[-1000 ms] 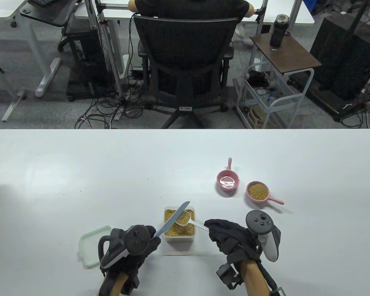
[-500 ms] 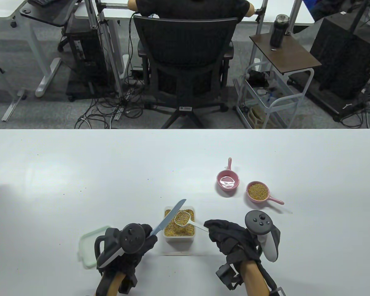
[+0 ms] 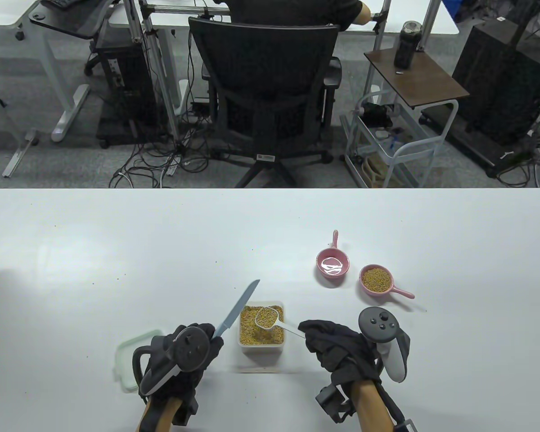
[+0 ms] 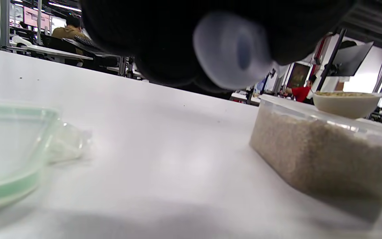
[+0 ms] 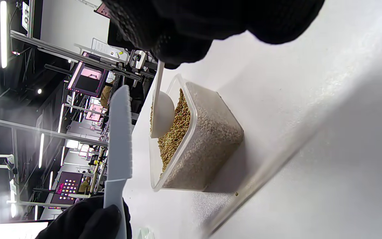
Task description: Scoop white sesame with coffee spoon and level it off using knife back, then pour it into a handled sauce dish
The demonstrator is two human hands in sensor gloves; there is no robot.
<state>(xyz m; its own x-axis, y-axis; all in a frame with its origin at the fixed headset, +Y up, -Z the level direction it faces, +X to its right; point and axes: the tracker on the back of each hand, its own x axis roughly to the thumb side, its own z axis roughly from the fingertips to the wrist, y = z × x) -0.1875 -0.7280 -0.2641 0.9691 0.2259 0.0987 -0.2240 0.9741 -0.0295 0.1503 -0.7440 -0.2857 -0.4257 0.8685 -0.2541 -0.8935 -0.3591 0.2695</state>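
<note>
A clear box of sesame (image 3: 261, 328) (image 4: 323, 149) (image 5: 194, 139) stands near the table's front edge. My right hand (image 3: 328, 344) pinches the handle of a white coffee spoon (image 3: 267, 317) (image 5: 161, 116) (image 4: 345, 103), whose level, seed-filled bowl hovers over the box. My left hand (image 3: 198, 346) grips the handle of a pale blue knife (image 3: 236, 310) (image 5: 119, 139), its blade pointing up and away just left of the box. An empty pink handled sauce dish (image 3: 332, 263) sits farther back on the right, next to a second pink dish (image 3: 378, 280) full of seeds.
A green-rimmed lid (image 3: 128, 362) (image 4: 8, 156) lies flat to the left of my left hand. A few loose seeds dot the white table (image 3: 117, 252). A black office chair (image 3: 263, 90) stands beyond the far edge.
My left hand drew the knife leftward off the spoon; the blade now stands beside the box. The spoon stays over the box, its seeds level.
</note>
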